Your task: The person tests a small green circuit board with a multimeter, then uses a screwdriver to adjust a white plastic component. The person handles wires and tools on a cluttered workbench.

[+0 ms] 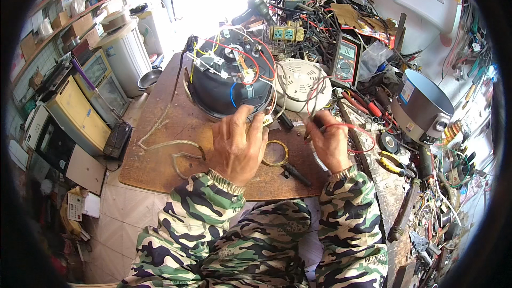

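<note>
My left hand (239, 146) is at the lower edge of an upturned black appliance base (210, 93), fingers apart and fingertips by a white connector (269, 119). The base carries red, white, yellow and blue wires. Right of it, my right hand (328, 144) has curled fingers on a red test lead (365, 133); the fingertips are partly hidden. Behind the hands sits a cream vented round housing (304, 72). A multimeter (345, 58) stands upright beyond it. A yellow coiled ring (282, 148) and a dark tool (296, 175) lie between my hands on the wooden table (146, 165).
A steel pot (418, 106), tape roll (388, 143) and pliers (392, 162) crowd the right side among scattered tools. Tangled cables (312, 10) and a socket strip (284, 33) fill the back. Cabinets (85, 122) and shelves (72, 21) line the left wall.
</note>
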